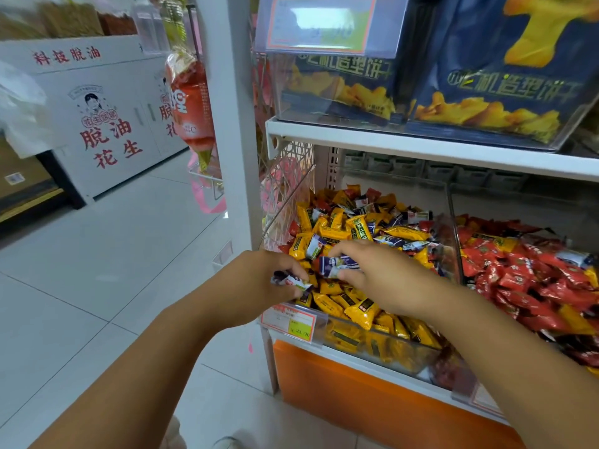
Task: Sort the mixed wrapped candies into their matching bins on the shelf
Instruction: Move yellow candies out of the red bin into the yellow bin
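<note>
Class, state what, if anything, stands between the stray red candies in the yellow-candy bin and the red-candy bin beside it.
A clear divider stands upright between the two bins. The stray red candies would need lifting over it into the red-candy bin.

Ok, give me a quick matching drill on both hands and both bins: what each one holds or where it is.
Things:
1. left hand
2. right hand
3. left bin
4. right bin

States:
A. mostly red candies
B. mostly yellow candies
C. pinches the centre candy over the pile
D. holds the corner candy above the tag

Pairs: 1-D, 2-C, 3-B, 4-A
</note>
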